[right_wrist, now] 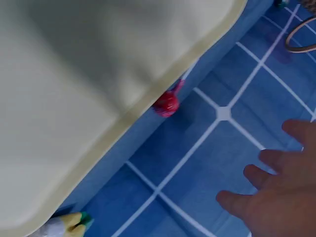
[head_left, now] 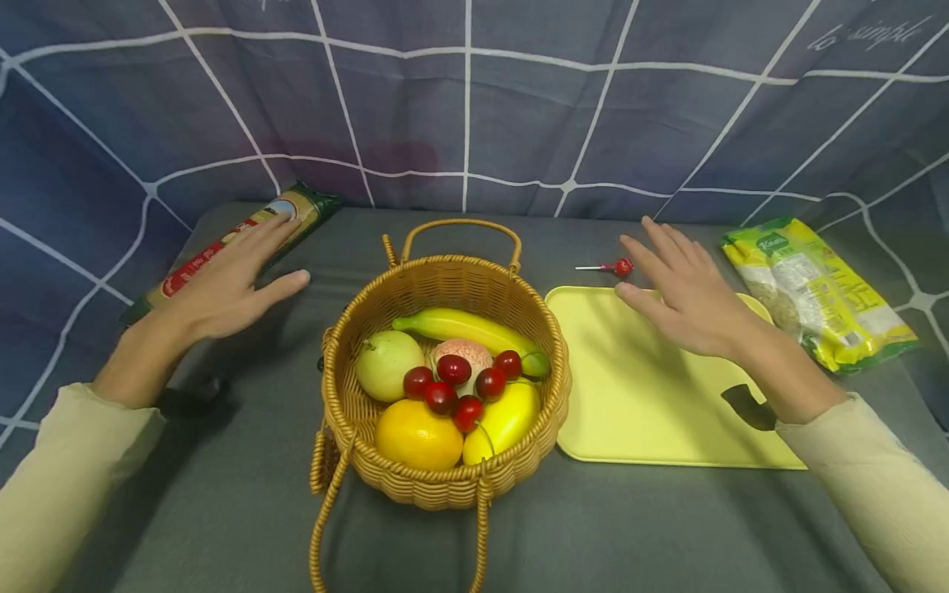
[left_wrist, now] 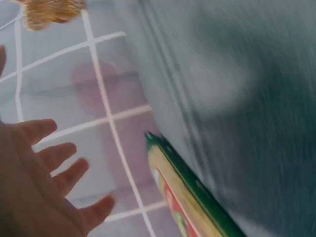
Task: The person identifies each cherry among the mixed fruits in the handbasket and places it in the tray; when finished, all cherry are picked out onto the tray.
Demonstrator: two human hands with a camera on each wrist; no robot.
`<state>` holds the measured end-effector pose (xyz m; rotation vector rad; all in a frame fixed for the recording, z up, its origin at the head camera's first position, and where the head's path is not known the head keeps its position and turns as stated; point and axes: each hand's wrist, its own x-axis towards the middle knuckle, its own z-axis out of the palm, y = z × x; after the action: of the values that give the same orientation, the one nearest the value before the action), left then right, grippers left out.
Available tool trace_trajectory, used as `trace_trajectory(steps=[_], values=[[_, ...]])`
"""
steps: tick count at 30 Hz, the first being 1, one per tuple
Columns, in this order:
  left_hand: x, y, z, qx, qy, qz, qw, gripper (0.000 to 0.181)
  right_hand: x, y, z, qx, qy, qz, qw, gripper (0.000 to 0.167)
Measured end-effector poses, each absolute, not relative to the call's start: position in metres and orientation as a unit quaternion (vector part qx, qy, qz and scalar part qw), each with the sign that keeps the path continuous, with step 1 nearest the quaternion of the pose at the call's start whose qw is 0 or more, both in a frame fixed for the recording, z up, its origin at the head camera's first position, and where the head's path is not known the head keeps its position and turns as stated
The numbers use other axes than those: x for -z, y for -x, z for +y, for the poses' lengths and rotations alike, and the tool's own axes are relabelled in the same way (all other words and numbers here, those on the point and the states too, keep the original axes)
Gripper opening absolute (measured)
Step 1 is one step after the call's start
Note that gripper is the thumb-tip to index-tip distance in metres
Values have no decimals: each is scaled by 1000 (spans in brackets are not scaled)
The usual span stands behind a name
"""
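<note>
My left hand (head_left: pixel 226 284) is held over the table at the left with its fingers straight and nothing in them. Beyond it lies a long green, red and gold packet (head_left: pixel 189 272), partly hidden by the hand. On the other side my right hand (head_left: pixel 685 292) hovers above a pale yellow tray (head_left: pixel 630 403), fingers extended and holding nothing. A red lollipop (head_left: pixel 623 266) on a white stick lies just behind the tray, close to the right fingertips. Between the hands stands a wicker basket (head_left: pixel 445 492) holding fruit.
Inside the basket are a green pear (head_left: pixel 389 366), a banana (head_left: pixel 474 329), cherries (head_left: pixel 441 398), an orange-yellow fruit (head_left: pixel 418 435), a yellow fruit (head_left: pixel 507 420) and a pinkish speckled round item (head_left: pixel 474 354). A yellow-green bag (head_left: pixel 830 288) lies right. Checked cloth (head_left: pixel 415 99) hangs behind.
</note>
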<state>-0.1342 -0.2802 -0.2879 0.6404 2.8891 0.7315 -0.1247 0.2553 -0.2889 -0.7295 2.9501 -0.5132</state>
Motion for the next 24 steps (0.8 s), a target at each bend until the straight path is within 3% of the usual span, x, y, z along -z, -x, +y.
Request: trace_trajectory(steps=[4, 9, 15, 24], values=[[282, 114, -266, -382, -256, 887, 41, 65, 278, 116, 246, 232, 238, 942, -42, 56], [275, 88, -244, -470, -344, 809, 76, 76, 259, 94, 224, 329, 243, 908, -86, 33], [271, 67, -227, -447, -377, 806, 90, 87, 240, 71, 192, 432, 293, 853, -22, 31], [277, 61, -217, -401, -355, 839, 91, 73, 232, 68, 149, 435, 369, 817, 83, 32]])
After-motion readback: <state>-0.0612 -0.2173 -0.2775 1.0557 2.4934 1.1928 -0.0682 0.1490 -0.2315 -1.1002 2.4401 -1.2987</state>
